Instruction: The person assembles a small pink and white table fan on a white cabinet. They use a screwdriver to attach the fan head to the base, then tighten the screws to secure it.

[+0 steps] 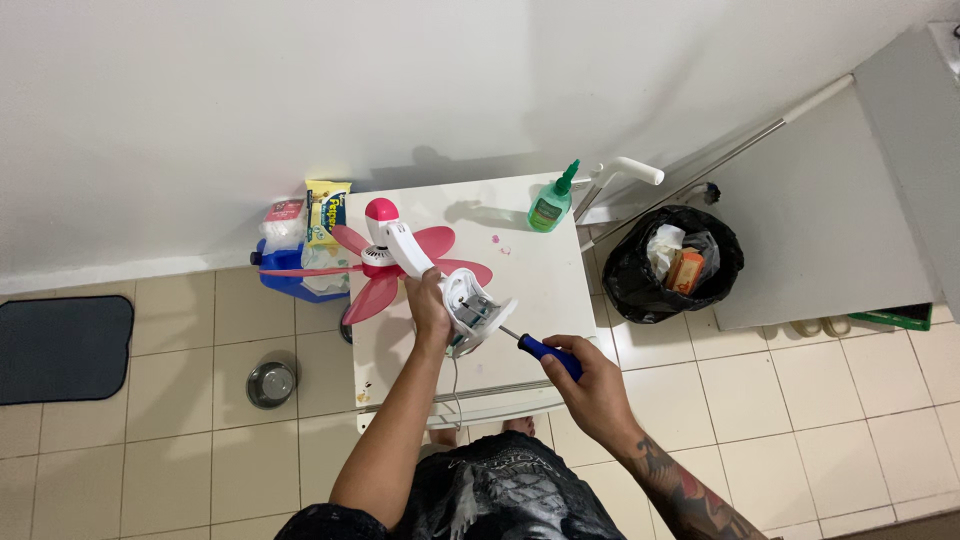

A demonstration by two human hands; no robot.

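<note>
- A black bin stands on the floor just off the tabletop's right edge, lined with a black bag; inside lie white crumpled paper and an orange box.
- A blue tub sits off the tabletop's far-left corner, with packets stacked on it, among them a yellow one.
- A steel bowl rests on the floor to the left of the tabletop; what it holds cannot be told.
- A green bottle stands upright near the far-right corner of the tabletop.
- The fan lies on the white tabletop, its long axis running from the far-left toward the near-right; pink blades spread at the far end, some past the left edge, and the opened white motor housing faces near-right.
- The left hand is wrapped around the fan's white body beside the housing.
- The right hand is closed around a blue-handled screwdriver, whose shaft points up-left with its tip at the housing.
- The floor is beige tile, the wall plain white; a dark mat lies at the left, and a white board leans at the right.
</note>
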